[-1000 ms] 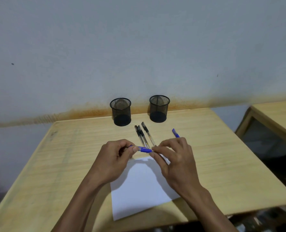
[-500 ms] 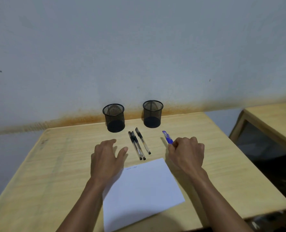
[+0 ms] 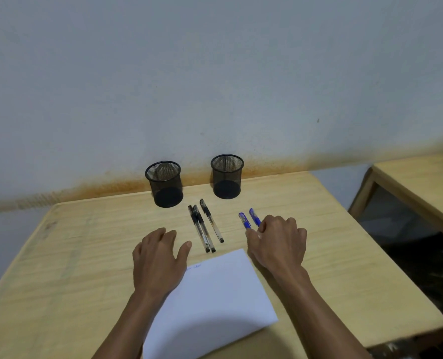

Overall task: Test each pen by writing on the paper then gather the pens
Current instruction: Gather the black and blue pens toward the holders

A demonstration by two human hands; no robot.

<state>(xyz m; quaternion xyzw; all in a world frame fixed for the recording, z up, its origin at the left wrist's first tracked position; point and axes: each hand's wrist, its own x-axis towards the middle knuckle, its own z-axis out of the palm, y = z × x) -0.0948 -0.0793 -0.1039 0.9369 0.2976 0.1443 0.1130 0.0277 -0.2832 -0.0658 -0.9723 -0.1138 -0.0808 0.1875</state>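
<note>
My right hand (image 3: 277, 242) hides the near ends of two blue pens (image 3: 244, 220) right of the paper (image 3: 215, 294), grip unclear, where one showed before, while my left hand (image 3: 158, 257) rests flat, empty.

faint blue scribble on the paper (image 3: 215, 294), too small to read

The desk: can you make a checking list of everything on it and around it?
Surface: wooden desk, against a stained wall.
Job's things: three black pens side by side; two blue pens to their right; white paper with small blue marks.
Clutter: two black mesh cups, no pens inside.
Hands: left hand flat, holding nothing; right hand curled at the blue pens, grip hidden.
Cables: nothing seen.
Surroundings: second table on the right.
</note>
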